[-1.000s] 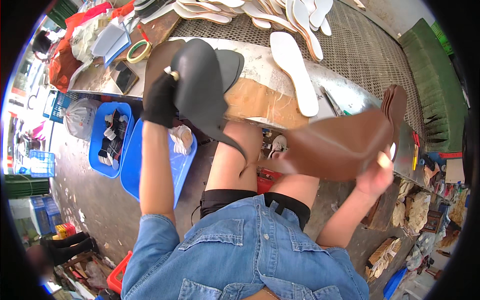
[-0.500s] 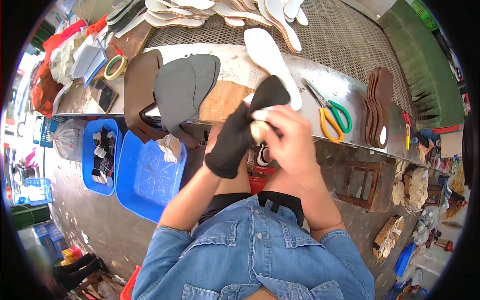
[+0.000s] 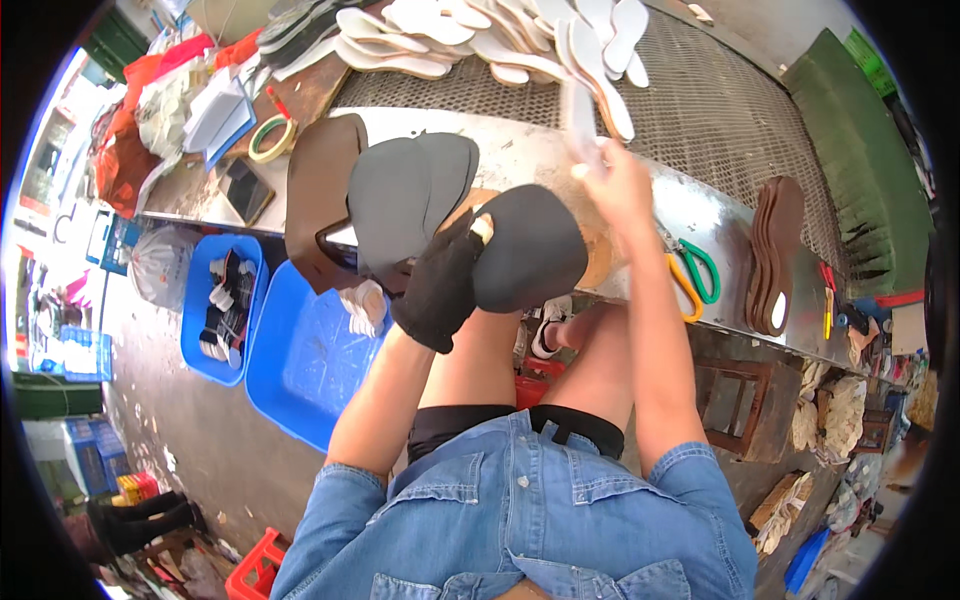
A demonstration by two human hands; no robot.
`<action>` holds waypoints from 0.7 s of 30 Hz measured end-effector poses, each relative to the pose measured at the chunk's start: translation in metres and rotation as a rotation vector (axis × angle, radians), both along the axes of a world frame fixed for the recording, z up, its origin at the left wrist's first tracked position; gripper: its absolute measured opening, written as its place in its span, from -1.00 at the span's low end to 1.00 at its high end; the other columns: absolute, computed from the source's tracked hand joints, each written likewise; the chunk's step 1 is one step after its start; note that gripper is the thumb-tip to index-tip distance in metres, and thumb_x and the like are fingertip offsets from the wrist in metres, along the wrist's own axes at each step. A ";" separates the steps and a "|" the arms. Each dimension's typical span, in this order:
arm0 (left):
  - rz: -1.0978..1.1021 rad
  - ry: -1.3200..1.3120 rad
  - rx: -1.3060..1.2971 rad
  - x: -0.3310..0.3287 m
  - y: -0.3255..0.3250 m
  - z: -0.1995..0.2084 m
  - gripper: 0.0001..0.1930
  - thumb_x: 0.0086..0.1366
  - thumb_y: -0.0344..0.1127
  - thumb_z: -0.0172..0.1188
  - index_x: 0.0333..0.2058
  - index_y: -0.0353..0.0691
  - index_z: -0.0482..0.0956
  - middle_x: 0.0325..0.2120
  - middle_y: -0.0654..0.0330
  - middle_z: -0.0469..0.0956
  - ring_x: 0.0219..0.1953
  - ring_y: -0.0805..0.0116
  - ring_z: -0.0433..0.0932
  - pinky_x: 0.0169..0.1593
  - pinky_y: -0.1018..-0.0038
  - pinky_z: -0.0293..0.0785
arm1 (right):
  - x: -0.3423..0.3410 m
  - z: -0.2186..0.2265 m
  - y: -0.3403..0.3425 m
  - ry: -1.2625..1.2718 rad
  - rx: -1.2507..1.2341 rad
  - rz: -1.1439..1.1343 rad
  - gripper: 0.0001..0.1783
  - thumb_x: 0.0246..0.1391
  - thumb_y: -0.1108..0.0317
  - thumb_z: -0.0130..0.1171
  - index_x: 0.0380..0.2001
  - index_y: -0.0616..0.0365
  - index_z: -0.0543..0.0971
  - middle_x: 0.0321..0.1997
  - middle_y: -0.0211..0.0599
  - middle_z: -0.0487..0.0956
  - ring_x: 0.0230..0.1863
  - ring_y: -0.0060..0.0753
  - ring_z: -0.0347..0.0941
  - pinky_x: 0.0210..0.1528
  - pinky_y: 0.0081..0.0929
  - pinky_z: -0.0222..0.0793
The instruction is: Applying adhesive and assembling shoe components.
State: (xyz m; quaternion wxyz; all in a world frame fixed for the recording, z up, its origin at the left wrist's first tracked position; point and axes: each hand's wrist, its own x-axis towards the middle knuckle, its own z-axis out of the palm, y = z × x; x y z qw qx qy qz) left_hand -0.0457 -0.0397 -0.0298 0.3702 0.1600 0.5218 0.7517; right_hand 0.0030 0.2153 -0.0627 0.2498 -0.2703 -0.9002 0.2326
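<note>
My left hand [image 3: 445, 275], in a black fingerless glove, grips a dark grey rounded sheet piece [image 3: 530, 250] above my lap, at the table's near edge. My bare right hand [image 3: 615, 185] is stretched out over the table, closed on the near end of a white insole [image 3: 578, 115] that is smeared by motion. Left of my gloved hand lie several grey sheet pieces [image 3: 385, 195] and a brown sheet piece [image 3: 318, 190]. Scissors with one yellow and one green handle [image 3: 700, 275] rest on the metal tabletop, right of my right forearm.
Piled white insoles [image 3: 420, 25] cover part of the mesh surface [image 3: 690, 100] at the back. A stack of brown insoles [image 3: 775, 250] stands at the right. Tape [image 3: 272, 138] and a phone [image 3: 246, 192] lie left. Blue bins [image 3: 290, 390] stand on the floor below; a wooden stool [image 3: 745, 400] stands right.
My right hand has left the left hand and moved up and away to the white insole, which now lifts from its place. The dark piece in my left hand now shows its broad face.
</note>
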 end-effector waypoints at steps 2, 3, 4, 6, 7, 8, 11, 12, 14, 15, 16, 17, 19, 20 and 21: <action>-0.015 0.112 -0.048 -0.004 0.001 0.009 -0.59 0.32 -0.19 0.02 0.03 -0.37 0.41 -0.13 0.14 0.51 -0.12 0.41 0.45 -0.04 0.51 0.36 | 0.033 0.010 0.011 0.229 -0.319 0.051 -0.62 0.03 0.26 0.14 -0.08 0.18 0.47 -0.27 -0.20 0.57 -0.28 -0.25 0.52 -0.26 -0.39 0.43; -0.045 0.024 -0.014 -0.007 0.000 0.011 -0.58 0.33 -0.18 0.00 0.04 -0.37 0.40 -0.12 0.14 0.51 -0.12 0.42 0.45 -0.03 0.51 0.36 | 0.049 0.013 0.012 0.337 -0.405 0.098 -0.67 0.10 0.31 0.07 -0.07 0.18 0.47 -0.29 -0.22 0.59 -0.33 -0.33 0.54 -0.31 -0.43 0.44; -0.077 -0.064 0.024 -0.009 0.000 0.013 -0.56 0.35 -0.17 -0.01 0.06 -0.38 0.39 -0.11 0.13 0.50 -0.11 0.42 0.45 -0.02 0.52 0.35 | 0.066 0.032 0.002 0.377 -0.667 0.105 -0.67 0.14 0.32 0.04 -0.05 0.22 0.45 -0.23 -0.22 0.58 -0.26 -0.38 0.53 -0.26 -0.45 0.44; -0.039 -0.099 -0.019 -0.005 0.011 0.021 -0.55 0.36 -0.15 -0.03 0.07 -0.38 0.38 -0.10 0.13 0.50 -0.10 0.43 0.45 -0.01 0.53 0.35 | 0.103 0.050 -0.017 0.415 -0.920 0.084 -0.67 0.18 0.33 0.02 -0.03 0.26 0.44 -0.17 -0.23 0.58 -0.20 -0.43 0.52 -0.21 -0.47 0.45; 0.005 -0.123 -0.062 -0.004 0.015 0.026 -0.54 0.37 -0.13 -0.05 0.08 -0.38 0.37 -0.09 0.13 0.49 -0.10 0.44 0.45 -0.01 0.55 0.35 | 0.114 0.049 -0.026 0.548 -0.954 0.127 -0.61 0.20 0.29 0.00 0.01 0.31 0.39 -0.09 -0.16 0.54 -0.13 -0.38 0.52 -0.13 -0.43 0.46; 0.004 -0.128 -0.065 -0.003 0.018 0.029 -0.54 0.37 -0.13 -0.05 0.08 -0.38 0.37 -0.09 0.13 0.49 -0.10 0.44 0.45 -0.01 0.55 0.35 | 0.124 0.048 -0.037 0.680 -0.984 0.169 -0.55 0.23 0.25 -0.02 0.06 0.37 0.33 0.00 -0.09 0.50 -0.07 -0.33 0.51 -0.06 -0.40 0.46; -0.075 -0.063 -0.045 0.004 0.027 0.040 -0.51 0.39 -0.08 -0.06 0.10 -0.37 0.35 -0.07 0.13 0.48 -0.09 0.46 0.45 -0.01 0.58 0.35 | 0.149 0.032 -0.082 0.640 -1.024 0.360 -0.45 0.20 0.18 0.05 0.10 0.38 0.30 0.07 -0.10 0.45 0.05 -0.24 0.44 0.08 -0.30 0.39; -0.119 -0.087 0.001 0.006 0.028 0.043 -0.51 0.39 -0.06 -0.07 0.09 -0.37 0.37 -0.09 0.14 0.49 -0.11 0.48 0.45 -0.04 0.59 0.36 | 0.156 0.021 -0.094 0.560 -1.056 0.351 -0.49 0.20 0.19 0.04 0.09 0.36 0.33 0.07 -0.13 0.46 0.04 -0.28 0.45 0.09 -0.32 0.37; -0.158 -0.107 0.048 0.012 0.034 0.041 -0.55 0.40 -0.04 -0.09 -0.04 -0.36 0.46 -0.24 0.19 0.53 -0.25 0.54 0.44 -0.16 0.60 0.39 | 0.148 0.021 -0.114 0.510 -0.964 0.357 -0.58 0.20 0.22 0.04 0.00 0.33 0.43 -0.07 -0.25 0.54 -0.14 -0.55 0.46 -0.19 -0.63 0.36; -0.160 -0.109 0.043 0.011 0.034 0.036 -0.55 0.40 -0.04 -0.09 -0.04 -0.36 0.46 -0.24 0.19 0.53 -0.25 0.54 0.44 -0.16 0.60 0.39 | 0.142 0.024 -0.121 0.525 -0.926 0.352 -0.60 0.20 0.22 0.05 -0.04 0.33 0.46 -0.13 -0.30 0.56 -0.22 -0.65 0.46 -0.30 -0.73 0.32; -0.180 -0.101 0.025 0.008 0.033 0.031 -0.56 0.37 -0.04 -0.04 -0.05 -0.34 0.45 -0.23 0.20 0.54 -0.24 0.53 0.47 -0.17 0.58 0.43 | 0.138 0.026 -0.124 0.527 -0.930 0.352 -0.60 0.20 0.22 0.05 -0.04 0.33 0.46 -0.13 -0.30 0.56 -0.22 -0.65 0.46 -0.30 -0.73 0.32; -0.198 -0.093 0.006 0.007 0.031 0.027 -0.57 0.35 -0.03 0.02 -0.05 -0.32 0.44 -0.21 0.20 0.54 -0.22 0.51 0.50 -0.17 0.56 0.46 | 0.135 0.028 -0.126 0.545 -0.934 0.327 -0.61 0.20 0.21 0.06 -0.05 0.33 0.47 -0.17 -0.34 0.57 -0.29 -0.71 0.43 -0.37 -0.78 0.25; -0.135 -0.008 0.028 0.011 0.033 0.024 -0.59 0.39 -0.01 -0.08 -0.29 -0.28 0.51 -0.47 0.29 0.46 -0.40 0.60 0.37 -0.31 0.60 0.35 | 0.133 0.029 -0.128 0.564 -0.941 0.305 -0.61 0.20 0.21 0.06 -0.06 0.32 0.48 -0.21 -0.38 0.58 -0.35 -0.77 0.40 -0.44 -0.82 0.19; -0.133 -0.079 0.027 0.010 0.032 0.023 -0.61 0.39 -0.01 -0.06 -0.29 -0.27 0.51 -0.47 0.30 0.46 -0.40 0.61 0.37 -0.33 0.61 0.35 | 0.134 0.029 -0.129 0.568 -0.940 0.301 -0.61 0.20 0.21 0.06 -0.07 0.32 0.48 -0.21 -0.38 0.58 -0.36 -0.77 0.40 -0.44 -0.82 0.20; -0.130 -0.149 0.027 0.009 0.031 0.023 -0.62 0.38 -0.01 -0.04 -0.30 -0.26 0.51 -0.48 0.31 0.45 -0.40 0.61 0.37 -0.34 0.62 0.35 | 0.133 0.029 -0.129 0.571 -0.938 0.296 -0.61 0.20 0.21 0.06 -0.07 0.33 0.48 -0.22 -0.38 0.58 -0.37 -0.77 0.41 -0.45 -0.82 0.20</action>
